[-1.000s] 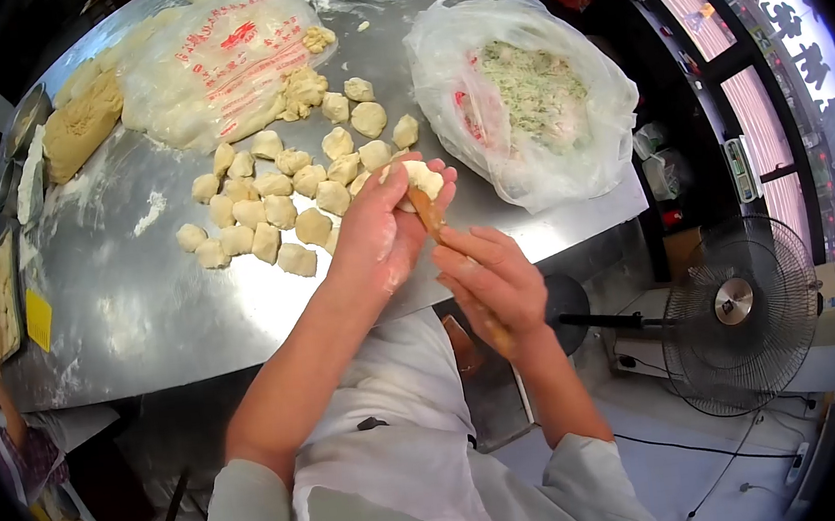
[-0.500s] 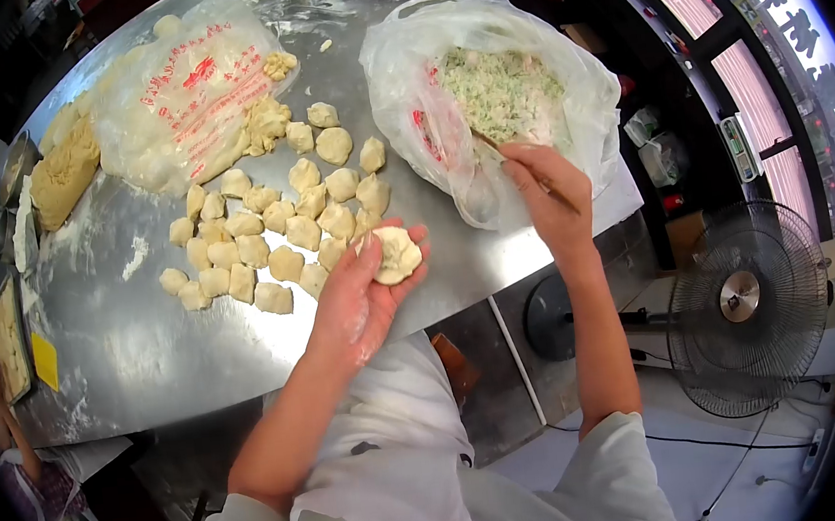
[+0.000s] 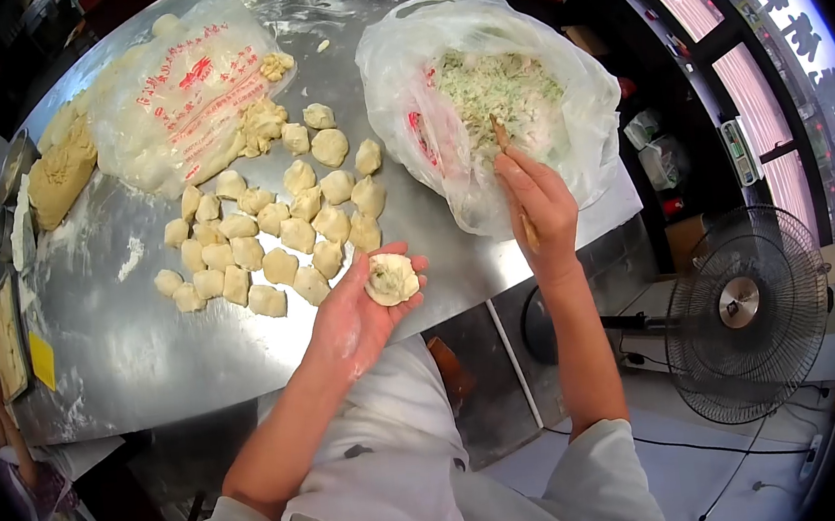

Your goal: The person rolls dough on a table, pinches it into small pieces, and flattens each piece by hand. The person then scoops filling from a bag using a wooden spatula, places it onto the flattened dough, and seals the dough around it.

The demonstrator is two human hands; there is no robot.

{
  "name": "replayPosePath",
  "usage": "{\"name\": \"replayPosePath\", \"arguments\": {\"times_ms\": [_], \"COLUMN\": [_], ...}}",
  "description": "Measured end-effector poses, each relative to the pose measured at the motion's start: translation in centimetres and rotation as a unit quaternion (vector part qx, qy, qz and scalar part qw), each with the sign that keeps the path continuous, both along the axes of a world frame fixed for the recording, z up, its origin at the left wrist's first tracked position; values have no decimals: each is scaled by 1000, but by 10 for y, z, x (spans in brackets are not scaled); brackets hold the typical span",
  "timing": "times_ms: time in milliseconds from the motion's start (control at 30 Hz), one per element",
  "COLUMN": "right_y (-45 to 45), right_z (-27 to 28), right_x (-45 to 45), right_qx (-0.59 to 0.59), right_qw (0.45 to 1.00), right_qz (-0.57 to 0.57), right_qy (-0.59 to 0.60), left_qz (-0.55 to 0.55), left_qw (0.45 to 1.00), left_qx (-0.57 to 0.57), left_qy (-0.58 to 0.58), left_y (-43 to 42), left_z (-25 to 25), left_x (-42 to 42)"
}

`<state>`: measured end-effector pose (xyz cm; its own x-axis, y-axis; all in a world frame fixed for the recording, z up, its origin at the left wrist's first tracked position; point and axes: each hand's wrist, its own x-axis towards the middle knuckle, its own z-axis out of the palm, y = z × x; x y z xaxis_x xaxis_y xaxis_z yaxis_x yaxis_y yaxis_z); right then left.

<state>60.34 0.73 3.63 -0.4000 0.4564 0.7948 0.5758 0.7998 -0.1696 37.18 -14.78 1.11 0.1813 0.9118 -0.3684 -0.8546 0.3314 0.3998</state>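
My left hand is palm up with its fingers curled under a round dough wrapper. A little greenish filling shows in the hollow of that wrapper. In my right hand is a thin wooden stick, gripped between thumb and fingers. Its tip meets the pale green chopped filling inside a large clear plastic bag. Several small dough pieces lie on the table to the left of my left hand.
On the steel table a printed plastic sheet covers more dough, with a tan dough lump beside it. A tray stands at the left edge. A floor fan is at right. Another person's arm shows far left.
The stick has turned more upright and its tip has moved up and right in the filling. My left hand has tipped the wrapper, so the filling in it shows more clearly.
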Motion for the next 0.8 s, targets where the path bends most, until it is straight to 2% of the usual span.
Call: {"name": "replayPosePath", "arguments": {"times_ms": [167,267,333,400,533,567,700,800], "right_y": [-19,-58,-90,-113,-144,-149,-168,-180], "right_z": [28,42,47,35,1,-10,-30,-29], "right_x": [-6,-20,-35,-54,-92,-100,-128,-139], "right_qx": [22,-155,-337,-425,-557,-567,-528,-568], "right_qw": [999,962,853,742,571,567,658,630], "right_qz": [11,45,96,207,193,171,149,164], "right_qy": [31,222,386,476,572,572,516,503], "left_qz": [6,43,72,100,134,146,210,265], "left_qw": [999,995,993,990,983,980,975,961], "left_qx": [16,41,57,73,91,101,62,77], "left_qy": [-34,-78,-70,-66,-86,-93,-46,-14], "left_y": [4,12,14,15,3,-1,-22,-36], "left_z": [2,3,7,7,8,8,8,9], "left_x": [-6,-13,-17,-23,-33,-36,-41,-45]}}
